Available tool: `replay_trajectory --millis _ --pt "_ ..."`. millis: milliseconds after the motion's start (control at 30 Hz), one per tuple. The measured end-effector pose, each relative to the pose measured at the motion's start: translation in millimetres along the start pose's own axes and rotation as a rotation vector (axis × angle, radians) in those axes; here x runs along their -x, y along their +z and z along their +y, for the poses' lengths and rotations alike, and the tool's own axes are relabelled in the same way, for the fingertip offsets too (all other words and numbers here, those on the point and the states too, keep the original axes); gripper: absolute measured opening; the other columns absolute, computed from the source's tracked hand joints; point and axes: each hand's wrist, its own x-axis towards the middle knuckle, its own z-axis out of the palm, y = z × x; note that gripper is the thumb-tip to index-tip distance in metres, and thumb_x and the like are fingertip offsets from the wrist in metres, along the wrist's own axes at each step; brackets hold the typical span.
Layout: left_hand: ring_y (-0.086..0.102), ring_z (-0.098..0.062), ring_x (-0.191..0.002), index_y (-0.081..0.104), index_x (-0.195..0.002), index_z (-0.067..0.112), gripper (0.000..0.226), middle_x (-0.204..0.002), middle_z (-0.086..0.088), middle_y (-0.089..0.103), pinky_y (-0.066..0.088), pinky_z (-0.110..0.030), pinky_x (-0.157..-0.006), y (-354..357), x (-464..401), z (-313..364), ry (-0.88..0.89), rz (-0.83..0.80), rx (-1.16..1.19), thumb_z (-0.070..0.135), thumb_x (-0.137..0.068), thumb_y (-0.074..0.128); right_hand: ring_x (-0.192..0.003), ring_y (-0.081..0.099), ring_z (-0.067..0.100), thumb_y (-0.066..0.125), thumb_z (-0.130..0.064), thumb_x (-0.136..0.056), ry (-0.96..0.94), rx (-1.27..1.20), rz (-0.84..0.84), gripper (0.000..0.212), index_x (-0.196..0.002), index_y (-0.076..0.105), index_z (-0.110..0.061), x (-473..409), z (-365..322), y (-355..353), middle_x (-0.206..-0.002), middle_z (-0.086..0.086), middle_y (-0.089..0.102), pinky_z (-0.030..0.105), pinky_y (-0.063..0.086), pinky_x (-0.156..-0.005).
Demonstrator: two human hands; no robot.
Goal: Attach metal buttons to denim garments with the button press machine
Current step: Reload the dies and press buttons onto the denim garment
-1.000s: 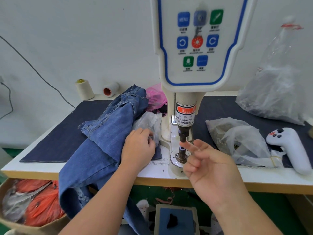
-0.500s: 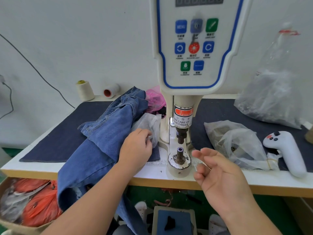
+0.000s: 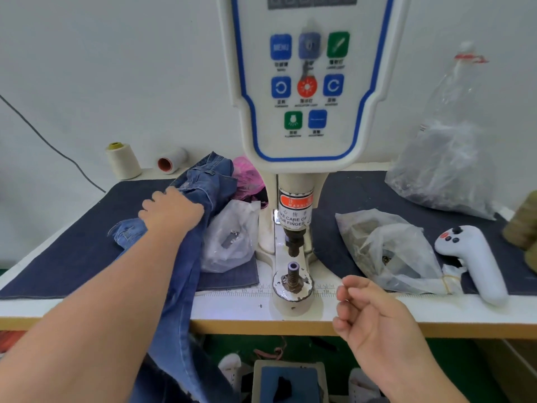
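step: fetching cloth; left hand [image 3: 171, 210] reaches over the denim [image 3: 186, 257] heaped left of the press [image 3: 293, 242], nothing under the punch yet.
left grip: fingers bent down onto the denim; a real hold, cannot tell.
right grip: right hand [image 3: 374, 318] loosely curled, holding nothing, off the table's front edge.
die: lower post [image 3: 293, 274] bare, punch raised above it.
next: likely drag the denim across and lay the button spot over the post; keep fingers out of the gap.
surface: white table [image 3: 261, 309], printed ruler strip, dark mat [image 3: 72, 251] under the cloth.
room: plain white wall, two thread cones, plastic bags [image 3: 386, 257] right of the press.
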Motion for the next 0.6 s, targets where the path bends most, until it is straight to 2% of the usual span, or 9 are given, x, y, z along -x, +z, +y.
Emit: replay_trajectory --millis 67,167,233,267,333,400,500,600 --pt "0.039 -0.039 -0.134 0.036 -0.144 0.011 0.081 -0.146 -0.017 0.042 0.032 -0.049 -0.109 11.0 -16.1 -7.5 -0.1 -0.151 0.091 0.052 -0.08 0.064 -0.05 0.05 0.016 0.056 -0.006 -0.066 0.002 0.014 -0.008 0.025 -0.091 0.06 -0.006 -1.8 -0.6 -1.6 -0.065 0.008 0.058 0.032 0.038 -0.055" --pt "0.043 -0.036 -0.134 0.036 -0.148 0.023 0.09 -0.149 -0.009 0.044 0.036 -0.05 -0.109 13.5 -30.6 -15.6 -0.016 -0.273 0.125 0.063 -0.073 0.063 -0.047 0.05 0.016 0.052 0.002 -0.08 0.013 0.057 0.004 0.014 -0.09 0.059 -0.005 -6.1 0.3 -3.4 -0.064 0.009 0.057 0.031 0.04 -0.051" --pt "0.049 -0.036 -0.128 0.04 -0.146 0.02 0.09 -0.142 -0.012 0.052 0.041 -0.044 -0.103 10.9 -32.8 -20.1 0.029 -0.269 0.045 0.065 -0.072 0.066 -0.045 0.048 0.016 0.048 0.005 -0.089 0.016 0.105 0.015 0.015 -0.088 0.06 -0.004 -8.4 1.8 -3.6 -0.063 0.01 0.057 0.028 0.041 -0.045" --pt "0.055 -0.037 -0.121 0.047 -0.141 0.013 0.084 -0.135 -0.015 0.057 0.044 -0.04 -0.096 10.5 -33.2 -22.0 0.042 -0.252 0.036 0.06 -0.075 0.068 -0.043 0.047 0.017 0.047 0.006 -0.09 0.008 0.13 0.022 0.017 -0.087 0.06 -0.003 -9.2 2.9 -3.9 -0.062 0.011 0.056 0.026 0.041 -0.042" --pt "0.06 -0.035 -0.099 0.058 -0.119 0.005 0.057 -0.118 -0.018 0.064 0.046 -0.036 -0.08 10.3 -32.9 -26.0 0.057 -0.193 0.119 0.043 -0.078 0.071 -0.041 0.045 0.017 0.045 0.009 -0.091 -0.017 0.174 0.021 0.018 -0.086 0.06 -0.001 -9.6 4.9 -4.0 -0.06 0.012 0.056 0.024 0.039 -0.038" --pt "0.055 -0.031 -0.083 0.057 -0.103 0.007 0.035 -0.105 -0.016 0.065 0.043 -0.035 -0.071 9.6 -27.4 -29.9 0.082 -0.084 0.208 0.029 -0.078 0.068 -0.038 0.045 0.018 0.045 0.009 -0.092 -0.036 0.211 0.014 0.018 -0.087 0.06 0.0 -10.2 6.0 -6.1 -0.06 0.013 0.056 0.025 0.038 -0.037" --pt "0.052 -0.031 -0.085 0.055 -0.105 0.007 0.031 -0.097 -0.011 0.059 0.041 -0.036 -0.073 0.4 -13.9 -34.7 0.126 0.086 0.328 0.023 -0.08 0.063 -0.037 0.046 0.018 0.046 0.008 -0.092 -0.035 0.238 -0.004 0.017 -0.089 0.061 0.001 -11.5 4.6 -10.6 -0.062 0.012 0.058 0.025 0.039 -0.038" --pt "0.048 -0.027 -0.079 0.054 -0.097 0.008 0.026 -0.087 -0.007 0.056 0.037 -0.035 -0.069 -26.2 -1.8 -41.5 0.107 0.244 0.518 0.023 -0.08 0.064 -0.038 0.047 0.018 0.047 0.005 -0.092 -0.01 0.232 -0.041 0.015 -0.089 0.061 -0.001 -12.1 2.1 -12.8 -0.064 0.011 0.059 0.026 0.041 -0.039"
